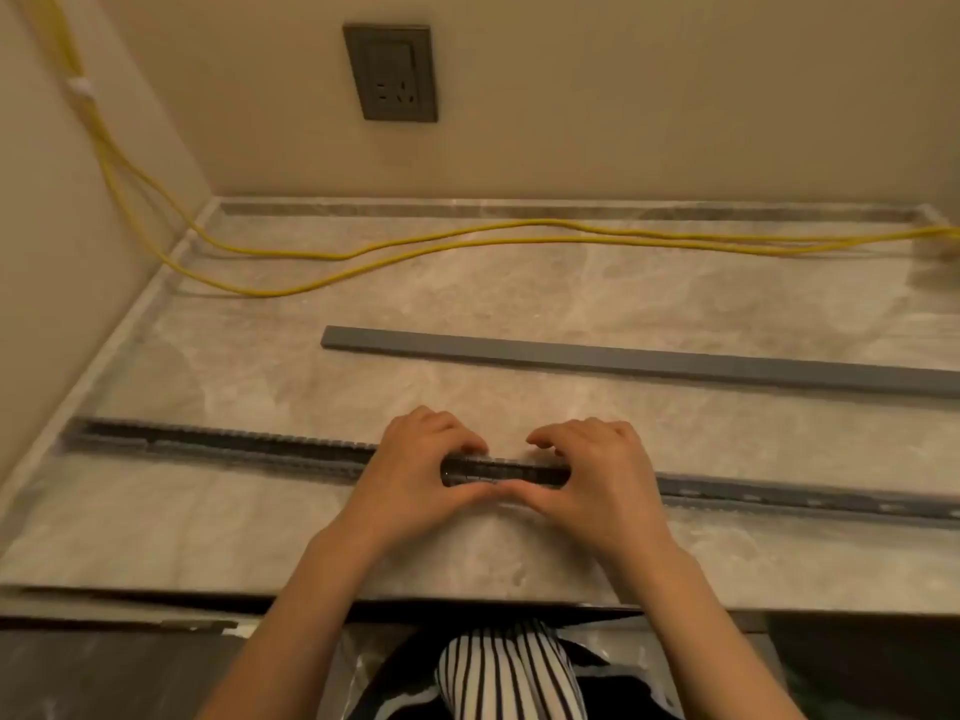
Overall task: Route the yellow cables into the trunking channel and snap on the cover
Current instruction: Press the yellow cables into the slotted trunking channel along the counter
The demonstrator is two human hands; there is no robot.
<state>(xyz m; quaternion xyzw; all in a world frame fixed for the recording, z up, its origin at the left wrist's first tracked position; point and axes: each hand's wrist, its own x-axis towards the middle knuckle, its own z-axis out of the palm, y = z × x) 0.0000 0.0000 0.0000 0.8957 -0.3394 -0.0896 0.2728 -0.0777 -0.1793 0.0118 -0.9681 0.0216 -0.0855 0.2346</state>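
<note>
The cables [337,257] drop down the left wall [52,252], held there by a white clip [80,88], then trail loose along the back of the counter [260,366] toward its right edge, well apart from the channel [234,444]. The channel lies open-topped across the counter's front. At its middle the left hand [415,470] grips it, fingers curled over the far wall and thumb on the near side. Just beside it the right hand [602,475] grips the same way, and the two thumb tips touch. Between channel and cables the cover [623,362] lies flat, running off right. A socket [390,72] sits on the back wall.
</note>
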